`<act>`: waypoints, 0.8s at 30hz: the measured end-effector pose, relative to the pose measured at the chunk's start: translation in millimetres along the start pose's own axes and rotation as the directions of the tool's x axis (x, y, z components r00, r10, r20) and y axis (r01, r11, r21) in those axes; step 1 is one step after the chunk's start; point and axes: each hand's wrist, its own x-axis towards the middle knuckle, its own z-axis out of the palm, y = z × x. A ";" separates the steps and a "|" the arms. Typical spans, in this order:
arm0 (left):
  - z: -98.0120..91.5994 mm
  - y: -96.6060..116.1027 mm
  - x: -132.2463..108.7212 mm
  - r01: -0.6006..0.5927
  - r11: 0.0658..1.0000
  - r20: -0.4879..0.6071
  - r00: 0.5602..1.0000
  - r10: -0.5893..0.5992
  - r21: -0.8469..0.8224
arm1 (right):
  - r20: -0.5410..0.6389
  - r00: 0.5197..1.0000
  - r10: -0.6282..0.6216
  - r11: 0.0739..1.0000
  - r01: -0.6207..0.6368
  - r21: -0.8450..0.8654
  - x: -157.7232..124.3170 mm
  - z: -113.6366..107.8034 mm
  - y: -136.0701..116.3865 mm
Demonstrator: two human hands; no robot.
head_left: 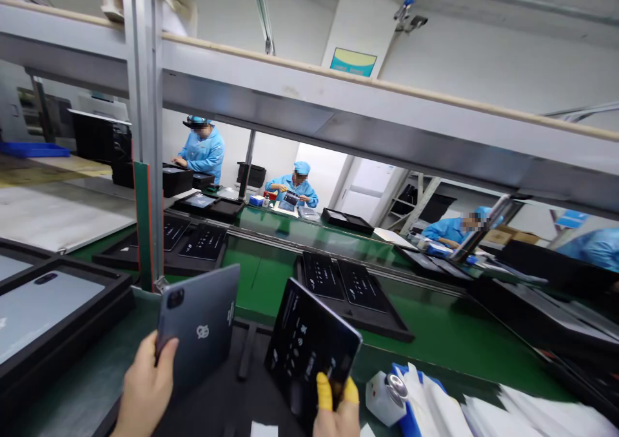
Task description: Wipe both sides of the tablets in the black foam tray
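Note:
A grey tablet (200, 334) is gripped at its lower left edge by my left hand (147, 376), thumb on its back, camera bump and white logo facing me. My right hand (336, 405), with yellow finger cots on the fingertips, pinches another tablet (309, 353) whose dark front with white icons faces me. Both tablets are tilted upright above a black foam tray (193, 405). Beside my right hand stands a white bottle with a metal top (387, 395). White wipes (435, 401) stick out of a blue box (410, 421).
Beyond runs a green conveyor (256, 276) carrying black trays of tablets (348, 289). To the left, another tray holds grey tablets (58, 301). A metal post (145, 127) and overhead shelf (338, 115) cross the view. Co-workers in blue (207, 150) work across the line.

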 end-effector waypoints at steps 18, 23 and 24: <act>-1.5 45.1 -6.6 0.933 0.227 0.873 0.345 -0.345 -0.279 | 0.834 0.506 0.222 0.561 -0.765 0.315 5.8 1.6 4.8; 2.0 73.3 -10.9 0.953 -0.047 0.925 0.277 -0.260 -0.299 | 0.793 0.588 0.160 0.441 -0.761 0.476 7.9 10.1 -11.0; 4.4 77.1 -10.7 0.926 -0.039 0.892 0.351 -0.284 -0.376 | 0.766 0.622 0.162 0.438 -0.741 0.509 8.3 11.8 -13.9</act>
